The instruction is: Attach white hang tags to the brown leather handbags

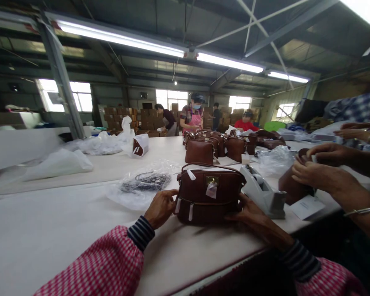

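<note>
A brown handbag (208, 211) stands upright on the white table, its zips and brass clasp facing me. White wrapping covers the clasp and the zip pulls. My left hand (162, 207) grips the bag's left side, with the thumb and fingers at its edge. Around the lower right side my right hand (249, 216) is closed, its fingers partly hidden behind the bag. Left of the bag lies a clear plastic bag (146, 181) with dark chains or straps inside. Close by on the right is a white tape dispenser (262, 193).
Several brown handbags (200, 151) stand in a cluster farther back. At right, a co-worker's hands (320, 168) hold another brown bag (291, 185) beside a white tag (307, 206). Crumpled plastic (274, 160) and a wrapped bag (140, 146) lie on the table. Other people stand beyond.
</note>
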A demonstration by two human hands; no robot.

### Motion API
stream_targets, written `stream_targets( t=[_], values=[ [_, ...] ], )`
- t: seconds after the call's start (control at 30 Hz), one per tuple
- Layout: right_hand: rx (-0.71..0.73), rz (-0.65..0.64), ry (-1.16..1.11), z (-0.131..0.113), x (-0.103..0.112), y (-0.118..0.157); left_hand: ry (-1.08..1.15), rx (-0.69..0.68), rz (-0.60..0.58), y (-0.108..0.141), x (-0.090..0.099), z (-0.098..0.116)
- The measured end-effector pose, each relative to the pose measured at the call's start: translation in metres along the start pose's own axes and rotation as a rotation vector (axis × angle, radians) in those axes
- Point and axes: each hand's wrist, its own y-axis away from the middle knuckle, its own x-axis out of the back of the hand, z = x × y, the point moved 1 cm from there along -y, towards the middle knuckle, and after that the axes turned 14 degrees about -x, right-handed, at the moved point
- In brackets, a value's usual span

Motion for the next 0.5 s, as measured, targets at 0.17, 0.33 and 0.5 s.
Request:
stream_targets(
  t=[0.17,0.33,0.5],
  values=[
    [-0.036,-0.208,-0.208,-0.011,-0.006,0.001,0.079,0.067,0.079,-0.01,0.004,-0.019],
    [0.055,-0.164,-0.11,-0.027,0.006,0.0,0.192,0.018,0.153,0.0,-0.006,-0.028],
    [0.095,-0.122,-0.218,-0.038,-0.002,-0.01,0.271,0.059,0.217,0.011,-0.017,-0.039]
  ],
)
